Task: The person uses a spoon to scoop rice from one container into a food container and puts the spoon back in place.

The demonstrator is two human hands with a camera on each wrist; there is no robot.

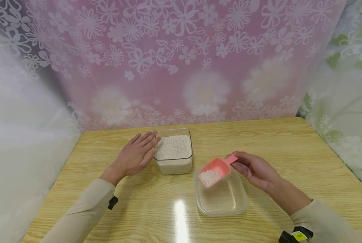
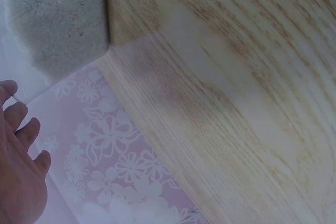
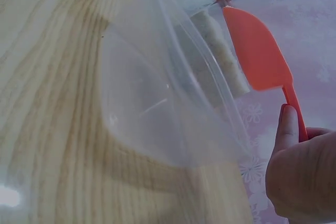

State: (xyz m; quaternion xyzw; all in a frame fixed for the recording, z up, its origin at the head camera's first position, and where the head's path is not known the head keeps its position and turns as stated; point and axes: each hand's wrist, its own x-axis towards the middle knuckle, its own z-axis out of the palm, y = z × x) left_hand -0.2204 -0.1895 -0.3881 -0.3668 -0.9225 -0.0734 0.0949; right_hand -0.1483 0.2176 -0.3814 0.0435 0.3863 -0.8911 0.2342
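Observation:
My right hand [image 1: 260, 170] grips the handle of a pink scoop [image 1: 218, 164] that carries some white rice [image 1: 209, 177]. Below the scoop sits a clear plastic container [image 1: 220, 213], with bare bottom showing through. In the right wrist view the underside of the scoop [image 3: 257, 51] hangs over the container's rim [image 3: 210, 61]. To the left, a clear box [image 1: 174, 168] is filled with rice [image 1: 175, 145]. My left hand [image 1: 135, 153] has its fingers extended, fingertips at the left rim of that box. The left wrist view catches its fingers [image 2: 29, 129] beside the box wall.
Both containers stand on a wood-grain table [image 1: 132, 216]. A pink flowered curtain [image 1: 169, 67] hangs along the far edge, with pale sheeting [image 1: 26, 135] on the left and a green-and-white flowered curtain [image 1: 348, 111] on the right.

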